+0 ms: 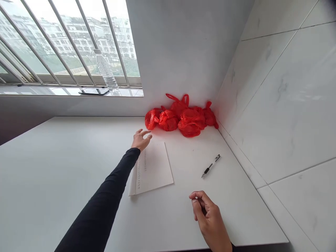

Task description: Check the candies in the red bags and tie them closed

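Note:
My left hand (141, 139) is stretched forward over the top edge of a notebook (156, 168), its thumb and fingers apart with nothing between them. Just beyond the fingertips sits a row of knotted red plastic bags (168, 120) against the wall; what they contain is hidden. The notebook lies on the white table with columns of small handwritten marks near its left side. Nearer to me, on the right, my right hand (208, 217) hovers at the table with fingers curled and the thumb against the index finger, nothing visible in it. A black-and-clear pen (210, 166) lies uncapped beyond that hand.
A white table (65, 168) meets a grey wall at the back and a marble-tiled wall (294, 115) on the right. On the window sill stand a clear plastic bottle (106, 71) and a flat dark phone-like object (93, 91). Metal bars cross the window.

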